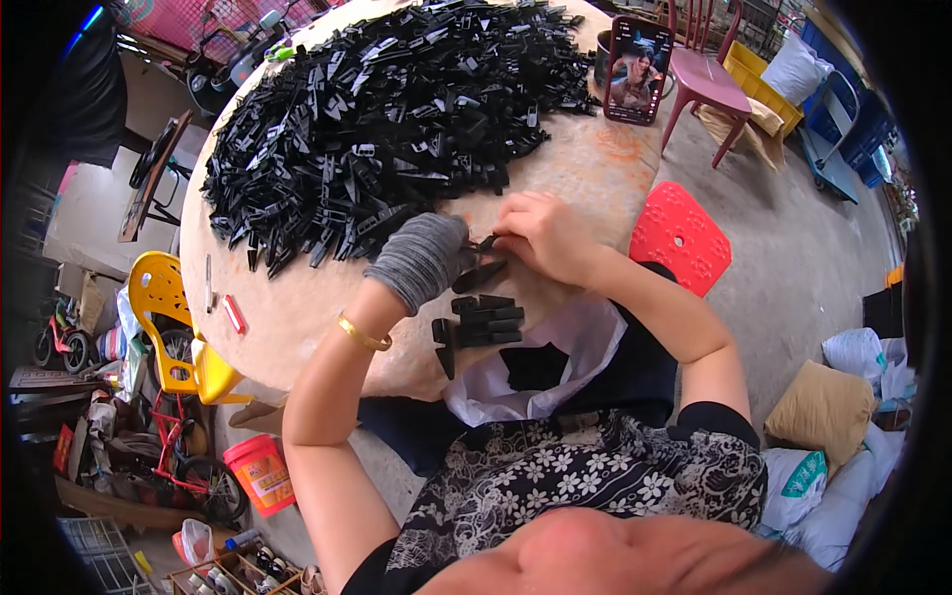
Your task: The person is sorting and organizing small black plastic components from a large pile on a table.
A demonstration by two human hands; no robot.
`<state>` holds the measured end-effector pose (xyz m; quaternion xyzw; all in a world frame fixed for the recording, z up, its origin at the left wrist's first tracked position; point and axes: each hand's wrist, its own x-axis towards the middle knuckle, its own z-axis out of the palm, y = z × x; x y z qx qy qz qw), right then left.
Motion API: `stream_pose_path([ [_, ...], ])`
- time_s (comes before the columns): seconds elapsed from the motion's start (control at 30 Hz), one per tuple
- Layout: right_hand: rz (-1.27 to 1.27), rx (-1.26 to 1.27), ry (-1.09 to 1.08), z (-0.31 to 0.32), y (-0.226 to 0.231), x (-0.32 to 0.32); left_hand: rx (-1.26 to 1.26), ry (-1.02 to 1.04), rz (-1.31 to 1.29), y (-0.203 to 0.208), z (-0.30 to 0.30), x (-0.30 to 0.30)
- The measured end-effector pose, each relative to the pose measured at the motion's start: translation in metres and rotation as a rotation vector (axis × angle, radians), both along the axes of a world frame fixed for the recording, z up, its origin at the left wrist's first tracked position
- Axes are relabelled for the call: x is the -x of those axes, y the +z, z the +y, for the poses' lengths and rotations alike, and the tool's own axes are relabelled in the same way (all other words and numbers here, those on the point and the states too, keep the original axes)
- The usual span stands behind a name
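Note:
My left hand [426,253], in a grey knit glove, is closed on a small black plastic part [485,244]. Bare fingers of my right hand [540,233] pinch the same piece from the other side; its exact shape is mostly hidden by the fingers. Behind both hands, a big heap of black plastic parts [387,119] covers much of the round table [605,178]. Just below my left hand, a small group of similar black parts [486,322] lies near the table's front edge, several of them side by side. A white plastic bag [585,347] hangs open at that edge, over my lap.
A phone [636,71] stands upright at the table's back right. On the left side of the tabletop lie a red-and-white small object [234,314] and a thin metal tool [209,283]. Around it stand a red stool [680,238], a yellow chair [164,297] and a red bucket [260,476].

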<state>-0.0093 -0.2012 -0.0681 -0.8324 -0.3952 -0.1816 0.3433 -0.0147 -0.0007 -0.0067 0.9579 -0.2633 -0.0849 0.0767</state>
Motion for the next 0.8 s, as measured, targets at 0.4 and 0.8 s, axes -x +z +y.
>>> stream_pose_path([
  [0.4, -0.029, -0.017, 0.073, 0.003, 0.002, -0.001, -0.228, -0.118, -0.024, 0.013, -0.027, 0.000],
  [0.8, 0.155, -0.178, 0.137, 0.003, 0.009, 0.001, -0.033, 0.022, -0.010, 0.000, -0.013, 0.003],
])
